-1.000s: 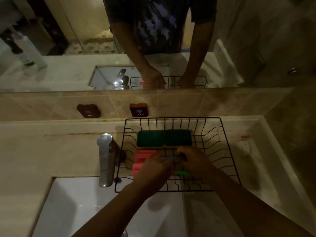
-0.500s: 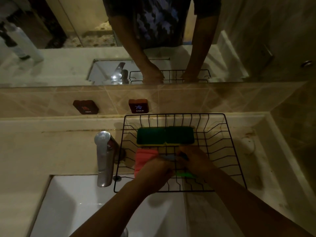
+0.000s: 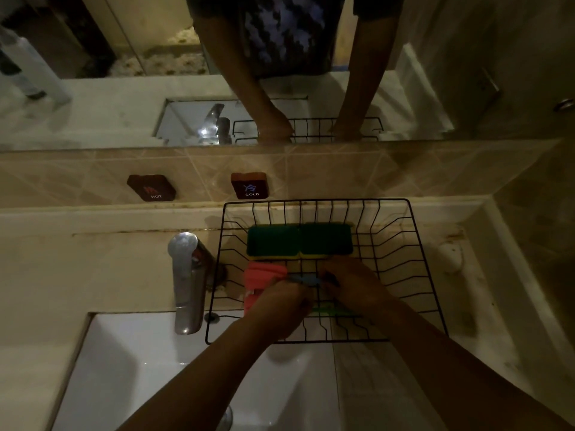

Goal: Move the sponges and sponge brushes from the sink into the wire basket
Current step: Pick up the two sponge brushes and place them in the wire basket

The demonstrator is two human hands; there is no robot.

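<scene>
A black wire basket (image 3: 413, 253) stands on the counter behind the white sink (image 3: 149, 374). Two green scouring sponges (image 3: 300, 239) lie side by side at its back. A pink sponge (image 3: 259, 276) sits at its left. Both my hands are inside the basket, close together. My left hand (image 3: 283, 304) and my right hand (image 3: 354, 286) both close on a blue sponge-brush handle (image 3: 303, 279) between them. A green handle (image 3: 329, 309) shows beneath the hands. What the fingers hide I cannot make out.
A chrome tap (image 3: 186, 281) rises left of the basket, over the sink. Hot (image 3: 152, 187) and cold (image 3: 250, 185) buttons sit on the tiled backsplash. A mirror (image 3: 93, 73) above reflects the arms. A side wall bounds the counter on the right.
The hands stay together in the basket and barely shift. More of the pink sponge shows at the left. The camera has tilted slightly.
</scene>
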